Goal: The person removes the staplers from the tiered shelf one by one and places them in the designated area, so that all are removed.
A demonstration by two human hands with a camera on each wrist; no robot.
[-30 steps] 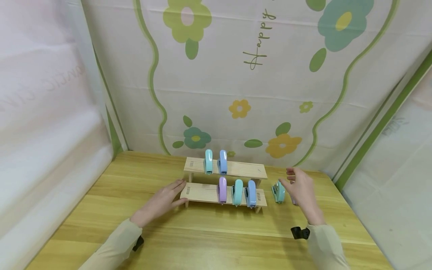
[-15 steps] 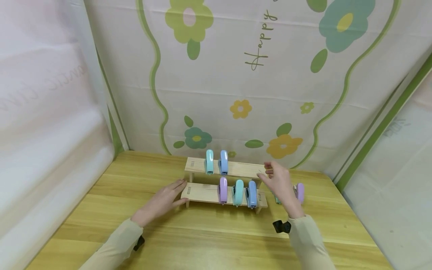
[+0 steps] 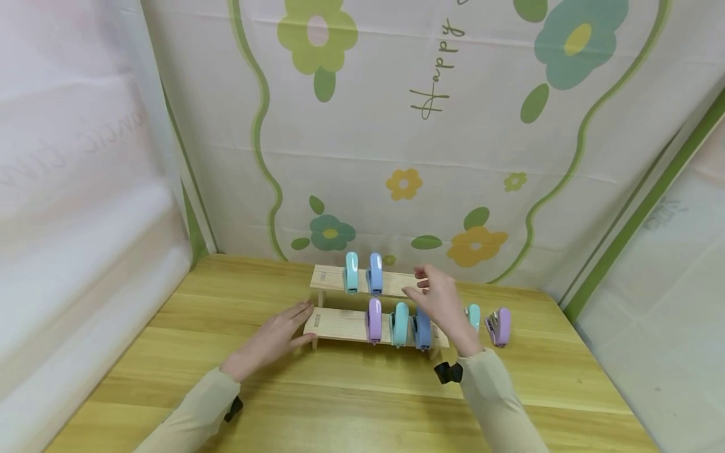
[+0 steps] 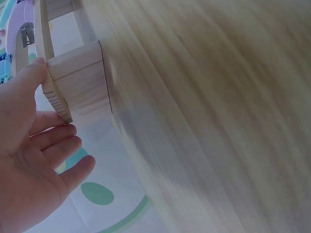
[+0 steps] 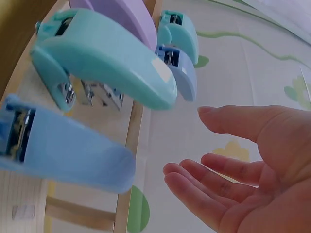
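Note:
A two-tier wooden shelf point(image 3: 338, 323) carries mini staplers. On its upper tier stand a teal stapler point(image 3: 351, 272) and a blue stapler point(image 3: 375, 273). The lower tier bears a purple stapler point(image 3: 374, 319), a second teal stapler point(image 3: 400, 323) and a second blue stapler point(image 3: 422, 327). My left hand point(image 3: 276, 336) holds the lower tier's left end, thumb at the front edge and fingers at the back. Empty, with thumb and fingers apart, my right hand point(image 3: 443, 305) hovers by the upper tier's right part. In the right wrist view, that hand point(image 5: 252, 170) is clear of the staplers.
Right of the shelf, on the wooden table point(image 3: 340, 402), stand a teal stapler point(image 3: 474, 316), partly hidden by the right hand, and a purple stapler point(image 3: 499, 327). A flower-printed cloth point(image 3: 476, 157) hangs behind the table, with more cloth at both sides.
My right hand has moved left from beside the loose staplers to the upper tier's right part, uncovering the loose purple stapler. The left hand stays at the shelf's end.

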